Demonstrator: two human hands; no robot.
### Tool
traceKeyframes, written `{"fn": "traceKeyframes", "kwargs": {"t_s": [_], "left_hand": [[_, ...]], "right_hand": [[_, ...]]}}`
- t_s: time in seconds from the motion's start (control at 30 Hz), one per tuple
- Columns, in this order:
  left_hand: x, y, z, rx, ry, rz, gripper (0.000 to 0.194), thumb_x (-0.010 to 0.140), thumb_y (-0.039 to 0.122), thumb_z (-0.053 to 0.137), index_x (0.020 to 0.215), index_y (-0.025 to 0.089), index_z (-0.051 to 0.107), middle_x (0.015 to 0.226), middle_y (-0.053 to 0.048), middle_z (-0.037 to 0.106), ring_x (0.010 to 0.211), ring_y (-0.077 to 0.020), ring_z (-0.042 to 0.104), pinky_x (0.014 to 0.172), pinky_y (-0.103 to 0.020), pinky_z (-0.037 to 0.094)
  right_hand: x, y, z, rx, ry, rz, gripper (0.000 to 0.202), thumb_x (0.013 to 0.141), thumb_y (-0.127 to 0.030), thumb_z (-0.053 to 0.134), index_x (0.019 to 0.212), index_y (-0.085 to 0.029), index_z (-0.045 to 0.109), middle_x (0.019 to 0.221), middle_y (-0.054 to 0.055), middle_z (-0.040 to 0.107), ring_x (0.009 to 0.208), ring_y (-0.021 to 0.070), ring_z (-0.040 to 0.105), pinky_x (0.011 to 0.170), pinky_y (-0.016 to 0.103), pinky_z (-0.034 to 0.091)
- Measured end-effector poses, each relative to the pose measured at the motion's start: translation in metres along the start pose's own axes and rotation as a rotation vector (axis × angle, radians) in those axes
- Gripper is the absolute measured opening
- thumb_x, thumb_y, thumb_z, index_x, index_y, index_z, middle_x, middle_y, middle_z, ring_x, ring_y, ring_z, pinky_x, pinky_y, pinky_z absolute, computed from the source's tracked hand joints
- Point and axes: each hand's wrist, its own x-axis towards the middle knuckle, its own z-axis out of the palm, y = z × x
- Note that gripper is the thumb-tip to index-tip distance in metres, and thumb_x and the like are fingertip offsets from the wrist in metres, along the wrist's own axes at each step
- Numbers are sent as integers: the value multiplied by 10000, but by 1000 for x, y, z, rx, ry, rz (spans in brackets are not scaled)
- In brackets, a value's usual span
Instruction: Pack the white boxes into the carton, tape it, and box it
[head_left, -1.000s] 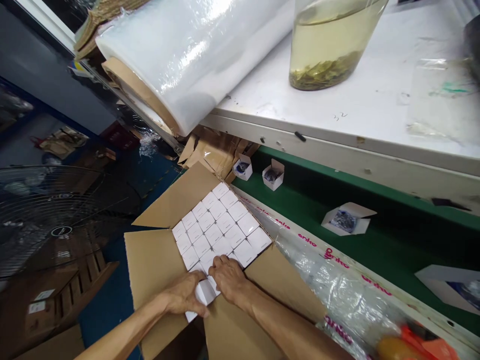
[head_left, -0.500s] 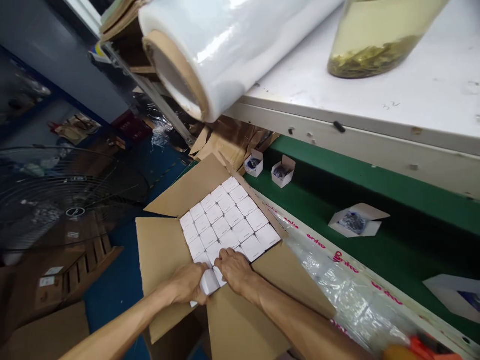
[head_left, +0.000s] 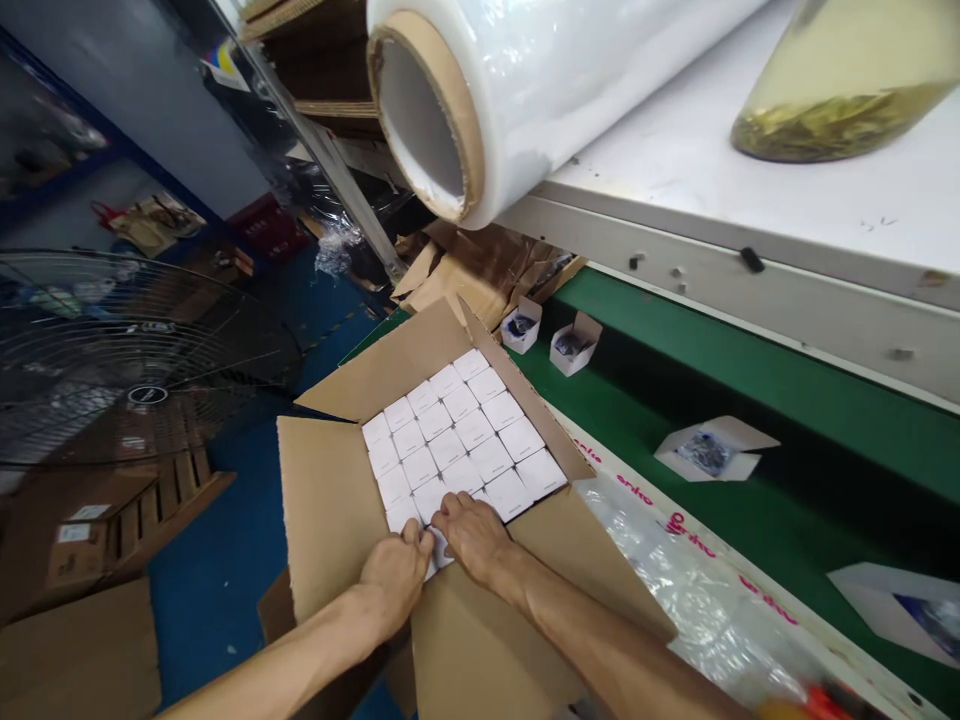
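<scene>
Many white boxes beneath and beyond hands, inside carton.

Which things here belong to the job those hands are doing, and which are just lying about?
Part of the job:
left hand and right hand
cardboard carton
white boxes packed inside
probably the open boxes on the green surface

Apparently just around:
plastic roll
container of leafy liquid
fan

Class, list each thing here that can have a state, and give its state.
Large carton: open, flaps spread
White boxes inside: closed, in rows
Boxes on green surface: open
Plastic roll: lying on its side
Clear vessel: holds liquid
Fan: running or off unclear
</scene>
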Motion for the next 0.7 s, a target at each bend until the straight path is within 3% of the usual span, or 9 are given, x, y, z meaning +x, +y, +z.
{"fn": "traceKeyframes", "kwargs": {"t_s": [0.17,0.33,0.4,0.5,0.53,0.6,0.7], "left_hand": [[13,5,1,125,-60,29,566,825,-28,519,1376,64,608,1207,-257,665,1056,-351,700,766,-407,616],[13,13,2,137,-36,-62,581,842,-64,364,1361,49,600,1239,-256,650,1011,-343,706,713,-415,627],[8,8,2,24,-3,-55,564,813,-15,454,1356,52,590,1322,-244,620,1151,-363,655,887,-484,611],[4,-3,6,-321,100,-4,536,788,146,595,1321,94,589,1447,-206,558,1377,-355,503,1224,-575,344],[4,-6,8,-444,161,-39,484,839,206,569,1317,129,583,1489,-180,532,1419,-326,466,1260,-561,285],[10,-7,12,-633,308,-230,396,973,289,408,1317,175,569,1537,-142,498,1448,-278,443,1247,-533,314],[22,3,16,-619,481,-512,486,1044,315,248,1357,121,565,1566,-192,472,1479,-320,405,1212,-555,334]], "right_hand": [[3,2,5,24,23,1,232,907,-210,631,1138,-196,642,1199,90,630,1133,286,594,827,419,578],[7,4,7,65,38,-7,236,909,-182,596,1140,-188,642,1183,103,635,1116,285,599,818,424,578],[6,4,5,80,39,-5,238,908,-196,604,1142,-187,644,1185,101,638,1126,283,600,831,413,574],[3,5,0,100,38,9,296,884,-212,633,1178,-184,633,1197,105,643,1143,292,600,865,416,568],[2,5,-1,107,39,11,353,869,-206,642,1220,-184,614,1205,105,646,1147,294,601,879,419,566],[0,6,-2,124,47,7,525,843,-171,632,1358,-184,528,1244,103,648,1160,291,601,912,420,558],[-3,6,0,144,68,17,625,865,-121,525,1478,-170,407,1303,106,645,1186,283,597,968,416,539]]}}
